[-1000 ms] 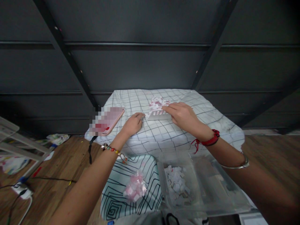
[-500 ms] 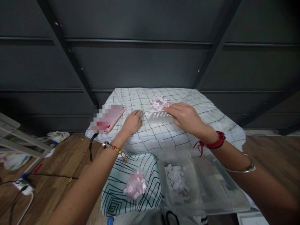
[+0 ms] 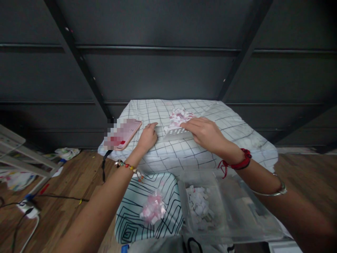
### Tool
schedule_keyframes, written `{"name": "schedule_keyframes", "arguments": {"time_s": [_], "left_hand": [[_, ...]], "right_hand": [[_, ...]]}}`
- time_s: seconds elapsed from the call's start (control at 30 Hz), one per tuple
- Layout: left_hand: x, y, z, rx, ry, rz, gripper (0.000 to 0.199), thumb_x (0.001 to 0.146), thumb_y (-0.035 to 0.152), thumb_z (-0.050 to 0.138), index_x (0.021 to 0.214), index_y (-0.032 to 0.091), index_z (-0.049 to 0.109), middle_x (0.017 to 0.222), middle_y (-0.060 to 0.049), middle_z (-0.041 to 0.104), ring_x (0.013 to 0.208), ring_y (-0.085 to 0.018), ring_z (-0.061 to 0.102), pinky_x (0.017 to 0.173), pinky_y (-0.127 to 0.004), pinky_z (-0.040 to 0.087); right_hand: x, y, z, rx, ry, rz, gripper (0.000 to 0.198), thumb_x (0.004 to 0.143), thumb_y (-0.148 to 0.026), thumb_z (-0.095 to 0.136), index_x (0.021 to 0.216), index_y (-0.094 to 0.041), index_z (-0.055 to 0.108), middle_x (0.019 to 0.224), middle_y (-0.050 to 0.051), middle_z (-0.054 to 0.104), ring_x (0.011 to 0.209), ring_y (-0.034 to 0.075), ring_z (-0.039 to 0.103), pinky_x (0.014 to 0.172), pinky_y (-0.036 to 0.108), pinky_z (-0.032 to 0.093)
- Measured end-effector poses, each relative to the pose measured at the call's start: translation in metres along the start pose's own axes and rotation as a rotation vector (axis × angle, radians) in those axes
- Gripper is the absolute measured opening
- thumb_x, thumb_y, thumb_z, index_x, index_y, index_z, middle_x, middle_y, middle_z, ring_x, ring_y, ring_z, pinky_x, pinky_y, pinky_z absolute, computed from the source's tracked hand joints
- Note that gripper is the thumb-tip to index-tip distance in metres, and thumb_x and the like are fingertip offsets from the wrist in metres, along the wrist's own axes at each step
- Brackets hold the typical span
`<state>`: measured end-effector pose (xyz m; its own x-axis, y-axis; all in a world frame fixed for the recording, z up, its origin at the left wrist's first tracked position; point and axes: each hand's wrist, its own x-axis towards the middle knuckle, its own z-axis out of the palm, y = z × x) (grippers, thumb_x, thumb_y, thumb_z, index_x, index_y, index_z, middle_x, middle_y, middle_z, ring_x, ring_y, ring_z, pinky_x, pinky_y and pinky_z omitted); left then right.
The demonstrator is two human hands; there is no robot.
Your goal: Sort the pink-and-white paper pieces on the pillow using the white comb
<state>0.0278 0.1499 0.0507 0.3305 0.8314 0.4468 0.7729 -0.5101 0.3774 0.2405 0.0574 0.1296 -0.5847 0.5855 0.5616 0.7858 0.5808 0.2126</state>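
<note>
A small white slotted basket (image 3: pixel 173 134) stands on the checked cloth, heaped with white and pink paper bits (image 3: pixel 180 117). My right hand (image 3: pixel 209 133) reaches over the basket's right side, thumb and fingers pinched together at the heap and rim. What lies between its fingertips, if anything, is hidden. To the left of the basket, apart from it, my left hand (image 3: pixel 147 137) lies on the cloth with its forefinger stretched out and nothing visible in it. Nearer to me, a clear plastic bin (image 3: pixel 219 207) holds more white paper pieces (image 3: pixel 199 203).
A phone (image 3: pixel 126 135) with a black strap lies left of my left hand. On a patterned cushion (image 3: pixel 125 214) rests a clump of pink and clear pieces (image 3: pixel 153 208). A dark panelled wall (image 3: pixel 163 77) rises behind the cloth-covered surface (image 3: pixel 231 123). Cables and a power strip (image 3: pixel 28 209) lie at lower left.
The basket's front side looks more tilted back than before. My right hand has moved slightly left and down over it. My left forefinger now stretches out further, and the hand has shifted slightly left.
</note>
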Motion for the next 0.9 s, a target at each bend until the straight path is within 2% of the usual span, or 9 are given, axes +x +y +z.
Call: {"name": "schedule_keyframes", "arguments": {"time_s": [0.13, 0.27, 0.5, 0.73, 0.9], "left_hand": [[-0.001, 0.002, 0.000, 0.003, -0.016, 0.002, 0.049, 0.074, 0.001, 0.035, 0.120, 0.006, 0.051, 0.116, -0.016, 0.057, 0.111, -0.025, 0.052, 0.100, -0.040, 0.039], [-0.001, 0.001, 0.001, 0.003, -0.009, 0.023, 0.048, 0.075, 0.002, 0.035, 0.119, 0.009, 0.051, 0.114, -0.014, 0.058, 0.109, -0.024, 0.053, 0.099, -0.040, 0.040], [-0.001, -0.001, 0.002, 0.015, -0.012, 0.035, 0.048, 0.075, 0.003, 0.036, 0.119, 0.010, 0.051, 0.113, -0.013, 0.058, 0.109, -0.024, 0.053, 0.099, -0.039, 0.041], [-0.001, -0.001, 0.002, 0.020, -0.022, 0.017, 0.048, 0.074, 0.003, 0.035, 0.119, 0.006, 0.051, 0.116, -0.015, 0.057, 0.111, -0.024, 0.052, 0.100, -0.038, 0.039], [-0.001, -0.001, 0.001, 0.017, -0.013, 0.037, 0.048, 0.074, 0.003, 0.036, 0.118, 0.010, 0.052, 0.114, -0.012, 0.059, 0.110, -0.023, 0.053, 0.099, -0.039, 0.040]], "right_hand": [[-0.007, 0.003, -0.011, -0.046, 0.041, -0.026, 0.042, 0.075, 0.001, 0.036, 0.101, -0.016, 0.064, 0.083, 0.005, 0.066, 0.080, 0.017, 0.057, 0.075, 0.030, 0.041], [-0.011, -0.002, -0.020, -0.155, 0.058, 0.039, 0.040, 0.077, 0.000, 0.036, 0.100, -0.016, 0.064, 0.078, 0.006, 0.065, 0.074, 0.017, 0.055, 0.069, 0.031, 0.039], [-0.017, -0.019, -0.020, -0.287, 0.045, 0.081, 0.032, 0.079, -0.002, 0.037, 0.089, -0.016, 0.065, 0.068, 0.005, 0.062, 0.063, 0.016, 0.051, 0.059, 0.029, 0.035], [-0.015, -0.029, -0.015, -0.209, 0.108, 0.022, 0.030, 0.079, -0.001, 0.037, 0.088, -0.012, 0.064, 0.071, 0.006, 0.064, 0.062, 0.016, 0.053, 0.058, 0.028, 0.038], [-0.015, -0.034, -0.027, -0.117, 0.062, -0.013, 0.031, 0.077, 0.001, 0.038, 0.087, -0.014, 0.063, 0.072, 0.005, 0.063, 0.063, 0.015, 0.053, 0.059, 0.027, 0.038]]}}
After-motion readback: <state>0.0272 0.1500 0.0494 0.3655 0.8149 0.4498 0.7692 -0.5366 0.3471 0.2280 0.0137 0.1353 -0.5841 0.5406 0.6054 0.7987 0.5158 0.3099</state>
